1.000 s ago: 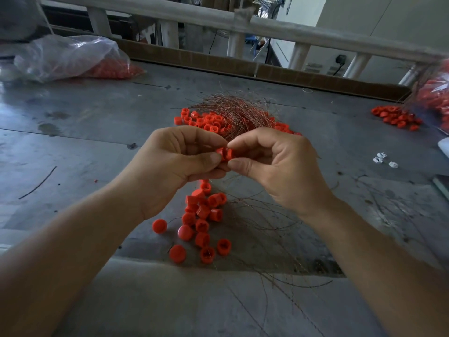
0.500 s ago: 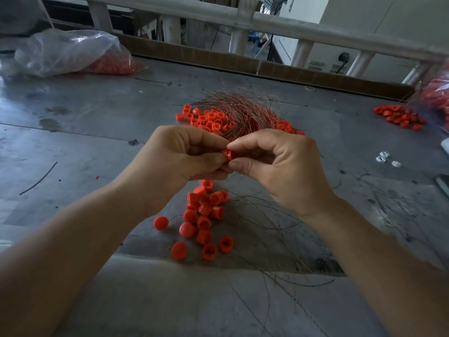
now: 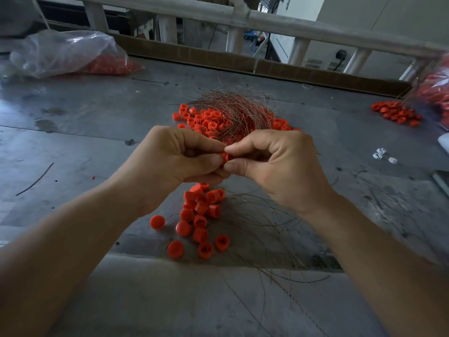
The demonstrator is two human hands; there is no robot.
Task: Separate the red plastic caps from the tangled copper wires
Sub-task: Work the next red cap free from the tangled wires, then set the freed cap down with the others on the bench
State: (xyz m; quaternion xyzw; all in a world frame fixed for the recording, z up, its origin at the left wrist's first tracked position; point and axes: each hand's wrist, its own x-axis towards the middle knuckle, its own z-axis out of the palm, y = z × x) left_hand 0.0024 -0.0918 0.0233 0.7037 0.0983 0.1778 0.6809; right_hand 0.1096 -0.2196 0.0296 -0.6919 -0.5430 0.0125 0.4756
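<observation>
My left hand [image 3: 175, 159] and my right hand [image 3: 272, 164] meet above the table, thumbs and forefingers pinching one small red cap [image 3: 224, 157] between them; most of the cap is hidden. Behind the hands lies a tangle of thin copper wires [image 3: 237, 110] on a heap of red caps [image 3: 206, 119]. Under the hands sits a smaller group of loose red caps [image 3: 200, 215], with loose wire strands [image 3: 262, 222] spread to their right.
The grey metal table [image 3: 85, 113] carries a clear plastic bag of red caps [image 3: 70, 54] at far left, another cap pile [image 3: 396, 113] and bag [image 3: 437, 91] at far right, and small white pieces [image 3: 382, 155]. A railing [image 3: 243, 18] runs behind.
Both hands stay together pinching the cap, their fingers shifting only slightly. The view has tilted a little.
</observation>
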